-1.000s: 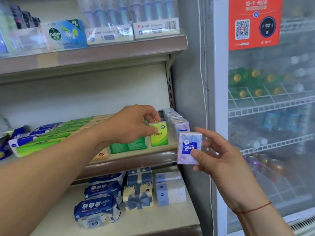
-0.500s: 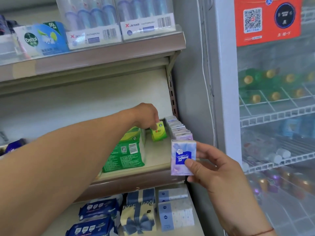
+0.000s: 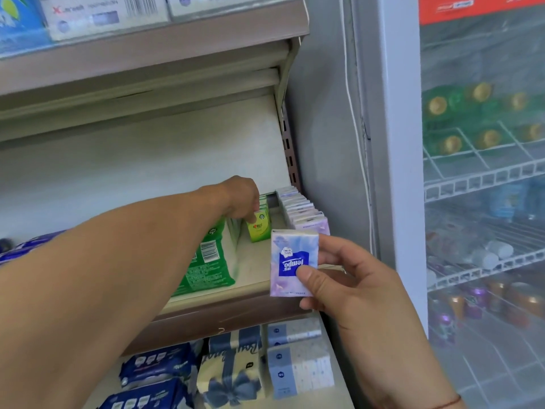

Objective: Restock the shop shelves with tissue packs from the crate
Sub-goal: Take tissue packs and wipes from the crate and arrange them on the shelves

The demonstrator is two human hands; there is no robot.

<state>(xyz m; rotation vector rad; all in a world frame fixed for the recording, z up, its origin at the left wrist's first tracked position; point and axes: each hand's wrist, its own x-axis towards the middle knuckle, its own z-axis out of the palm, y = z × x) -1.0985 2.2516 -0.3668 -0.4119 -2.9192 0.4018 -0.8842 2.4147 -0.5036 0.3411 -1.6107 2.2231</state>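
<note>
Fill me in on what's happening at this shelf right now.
A person is restocking small tissue packs on the middle shelf. The left hand reaches deep into the shelf and grips a green tissue pack, set at the front of a row of like packs. The right hand holds a purple Tempo tissue pack upside down, in front of the shelf edge, not yet shelved. A row of similar purple packs already stands against the right end of the shelf.

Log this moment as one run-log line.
left hand: on green tissue pack, shelf back | right hand: holding purple tissue pack at shelf front
</note>
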